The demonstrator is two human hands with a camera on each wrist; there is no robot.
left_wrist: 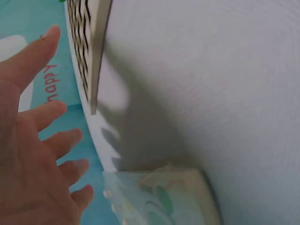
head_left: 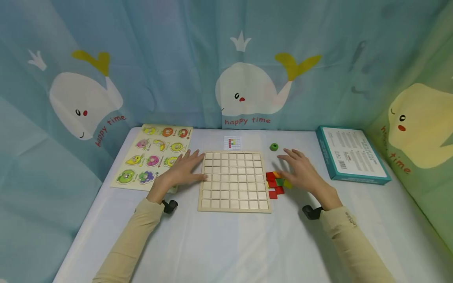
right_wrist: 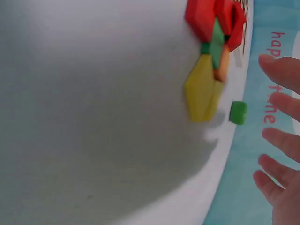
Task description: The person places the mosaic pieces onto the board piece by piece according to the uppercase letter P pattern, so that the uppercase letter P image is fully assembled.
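Left hand [head_left: 184,169] and right hand [head_left: 301,171] are spread, holding nothing, while the small red, green, yellow and orange square tiles [head_left: 280,182], heaped beside the pale wooden grid board [head_left: 234,185], look light, stiff and smooth, best pinched by opposite edges.

A white, smooth-looking counter [head_left: 212,243] is carrying everything here. At its left, a cream board with printed-looking colourful fruit shapes [head_left: 148,152] is lying at a slant. Near the middle, a square pale wooden grid board [head_left: 234,182] is lying flat, and a small white card with a coloured grid [head_left: 232,143] is sitting just beyond it. Small flat red, orange, green and yellow tiles [head_left: 273,195] are bunching beside its right edge, some overlapping. A short round green block [head_left: 274,149] is resting farther back, while a flat teal box with a white panel [head_left: 354,155] is occupying the right side.
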